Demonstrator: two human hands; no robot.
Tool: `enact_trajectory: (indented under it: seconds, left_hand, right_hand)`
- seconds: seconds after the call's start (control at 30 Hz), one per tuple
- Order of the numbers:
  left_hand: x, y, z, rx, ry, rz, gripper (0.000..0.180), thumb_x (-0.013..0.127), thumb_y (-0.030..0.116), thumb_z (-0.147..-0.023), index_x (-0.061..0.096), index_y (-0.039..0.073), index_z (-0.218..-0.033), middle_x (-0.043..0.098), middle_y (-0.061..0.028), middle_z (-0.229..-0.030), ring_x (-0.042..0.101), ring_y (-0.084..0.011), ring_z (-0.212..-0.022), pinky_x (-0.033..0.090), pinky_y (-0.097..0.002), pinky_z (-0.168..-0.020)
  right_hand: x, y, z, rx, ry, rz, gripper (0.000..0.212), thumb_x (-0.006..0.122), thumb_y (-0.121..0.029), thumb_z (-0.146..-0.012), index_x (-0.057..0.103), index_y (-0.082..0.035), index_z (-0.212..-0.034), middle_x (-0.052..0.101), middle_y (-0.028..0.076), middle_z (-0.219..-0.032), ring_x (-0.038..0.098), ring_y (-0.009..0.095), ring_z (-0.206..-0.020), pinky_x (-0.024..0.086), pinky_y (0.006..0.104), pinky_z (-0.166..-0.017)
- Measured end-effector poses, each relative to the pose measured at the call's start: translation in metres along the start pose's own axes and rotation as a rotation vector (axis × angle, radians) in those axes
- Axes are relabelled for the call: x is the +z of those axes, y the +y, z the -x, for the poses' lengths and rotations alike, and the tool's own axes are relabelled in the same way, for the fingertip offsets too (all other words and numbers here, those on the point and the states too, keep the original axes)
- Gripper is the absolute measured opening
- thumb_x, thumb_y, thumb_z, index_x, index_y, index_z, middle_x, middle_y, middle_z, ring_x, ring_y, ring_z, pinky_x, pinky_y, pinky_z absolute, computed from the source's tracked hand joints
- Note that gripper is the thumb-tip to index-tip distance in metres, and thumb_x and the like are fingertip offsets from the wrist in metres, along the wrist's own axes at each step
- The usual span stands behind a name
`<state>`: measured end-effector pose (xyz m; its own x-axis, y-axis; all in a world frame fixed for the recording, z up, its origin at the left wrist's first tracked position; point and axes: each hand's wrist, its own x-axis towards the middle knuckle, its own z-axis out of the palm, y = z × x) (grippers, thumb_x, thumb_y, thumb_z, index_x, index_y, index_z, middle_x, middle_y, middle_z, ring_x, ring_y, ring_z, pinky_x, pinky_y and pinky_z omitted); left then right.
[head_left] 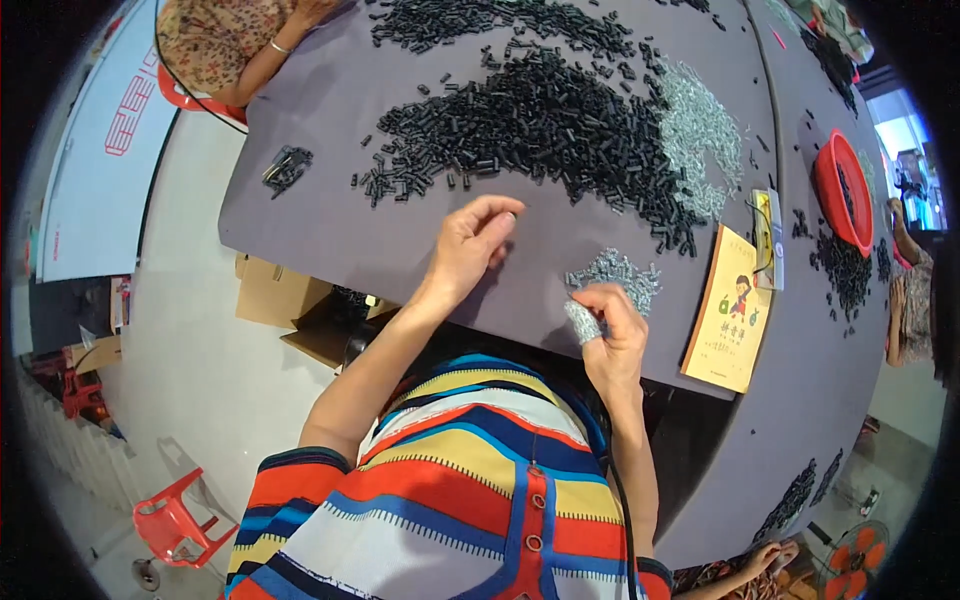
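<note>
My left hand (462,250) is over the grey tabletop, thumb and forefinger pinched together. A tiny dark piece shows at its fingertips, most likely one of the small black cylindrical parts. My right hand (615,335) is at the table's near edge with its fingers curled in; a light grey textured wrap (583,322) covers its thumb. Whatever it grips, if anything, is too small to make out. Just beyond it lies a small heap of silvery metal pieces (618,275). A broad pile of black cylindrical parts (530,125) spreads farther off, in front of both hands.
A larger silvery heap (700,130) adjoins the black pile. To the right lie a yellow booklet (728,315), glasses (765,235) and a red basin (843,190). Several black sticks (287,170) lie at left. A cardboard box (285,295) stands below the edge. Other people sit around the table.
</note>
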<state>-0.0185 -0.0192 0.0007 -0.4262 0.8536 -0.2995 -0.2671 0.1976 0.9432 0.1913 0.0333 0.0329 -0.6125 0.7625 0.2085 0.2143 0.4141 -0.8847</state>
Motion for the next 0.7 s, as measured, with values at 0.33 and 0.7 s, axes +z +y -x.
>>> enact_trajectory:
  seconds: [0.33, 0.7]
  left_hand:
    - [0.045, -0.003, 0.022, -0.295, -0.256, 0.664, 0.014, 0.06, 0.012, -0.094, 0.064, 0.005, -0.106, 0.062, -0.0023, -0.078, 0.057, -0.007, -0.062, 0.046, -0.02, -0.055]
    - [0.041, -0.013, 0.024, -0.336, -0.243, 0.648, 0.013, 0.064, 0.009, -0.091, 0.065, 0.001, -0.101, 0.062, -0.0025, -0.077, 0.059, -0.008, -0.06, 0.049, -0.0209, -0.054]
  right_hand:
    - [0.011, 0.0, -0.008, -0.135, 0.154, 0.095, 0.034, 0.053, 0.012, -0.062, 0.06, -0.001, -0.092, 0.06, 0.015, -0.086, 0.061, 0.033, -0.078, 0.05, 0.0385, -0.068]
    - [0.011, 0.005, -0.009, -0.085, 0.105, 0.097, 0.033, 0.054, 0.015, -0.058, 0.06, -0.001, -0.087, 0.059, 0.013, -0.085, 0.059, 0.031, -0.078, 0.049, 0.0387, -0.066]
